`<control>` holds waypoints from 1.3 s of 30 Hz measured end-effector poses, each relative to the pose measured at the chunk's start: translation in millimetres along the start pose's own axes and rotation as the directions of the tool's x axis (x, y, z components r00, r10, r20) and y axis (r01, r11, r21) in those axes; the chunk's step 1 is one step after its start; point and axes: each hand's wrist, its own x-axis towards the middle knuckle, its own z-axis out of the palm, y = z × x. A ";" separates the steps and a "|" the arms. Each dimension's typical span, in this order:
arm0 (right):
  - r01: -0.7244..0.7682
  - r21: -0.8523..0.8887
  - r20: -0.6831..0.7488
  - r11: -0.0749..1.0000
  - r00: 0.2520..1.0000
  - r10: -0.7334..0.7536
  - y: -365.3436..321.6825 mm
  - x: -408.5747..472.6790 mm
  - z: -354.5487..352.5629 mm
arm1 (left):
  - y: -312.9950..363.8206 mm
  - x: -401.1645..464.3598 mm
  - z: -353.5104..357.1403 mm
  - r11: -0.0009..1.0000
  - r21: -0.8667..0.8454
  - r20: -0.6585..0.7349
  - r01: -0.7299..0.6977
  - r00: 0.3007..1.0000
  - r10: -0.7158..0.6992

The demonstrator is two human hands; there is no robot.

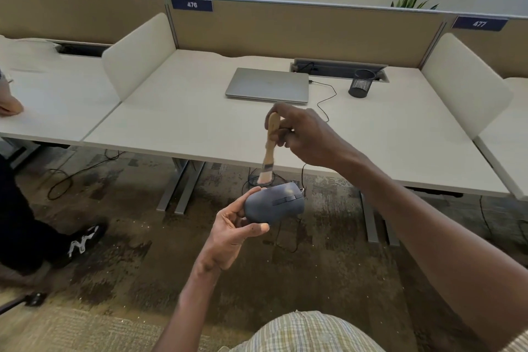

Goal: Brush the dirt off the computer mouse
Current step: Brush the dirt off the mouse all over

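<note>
A dark grey computer mouse (273, 203) is held up in the air in front of the desk, its wheel and buttons facing me, its cable hanging down. My left hand (233, 233) grips it from below, thumb and fingers curled round its rear end. My right hand (303, 134) holds a small wooden-handled brush (270, 148) upright, bristles pointing down. The pale bristles hang just above the mouse's top edge; I cannot tell whether they touch it.
A white desk (200, 123) carries a closed silver laptop (268, 85) with a black cable and a black mesh pen cup (361, 83). White dividers flank the desk. Another person's leg and shoe (83, 240) stand at the left, their hand on the neighbouring desk.
</note>
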 end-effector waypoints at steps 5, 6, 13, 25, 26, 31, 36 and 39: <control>-0.015 0.030 0.097 0.999 0.995 0.012 8.7 1.0 6.8 | 1.6 -0.2 0.0 1.000 -0.003 0.004 0.012 1.000 -0.012; -0.038 0.021 0.108 0.999 0.994 0.036 12.7 1.2 1.7 | 0.3 -1.1 -0.7 1.000 0.008 -0.003 0.014 1.000 -0.014; -0.107 0.115 0.101 0.988 0.990 0.095 19.0 4.5 -10.6 | 1.3 -2.2 1.5 1.000 0.003 0.005 0.020 1.000 -0.020; -0.276 0.108 0.106 0.955 0.958 0.265 47.0 -9.5 -37.8 | 0.1 -6.1 -0.3 1.000 0.021 -0.034 0.022 0.999 -0.021; -0.270 0.130 0.090 0.954 0.962 0.260 45.3 -9.3 -37.8 | 0.6 -5.5 0.1 1.000 0.015 -0.027 0.020 0.999 -0.020; -0.236 0.169 0.119 0.957 0.969 0.218 41.0 -10.2 -20.5 | 4.3 -2.5 1.8 1.000 0.004 -0.018 0.013 1.000 -0.013; -0.267 0.008 0.059 0.964 0.962 0.266 49.6 -15.2 -29.6 | 3.3 -2.5 -1.6 1.000 0.001 -0.047 0.004 0.999 -0.003; -0.181 -0.043 -0.087 0.983 0.980 0.176 35.1 -13.8 -33.6 | 1.8 -0.5 -1.4 1.000 -0.005 -0.058 0.001 0.998 -0.001</control>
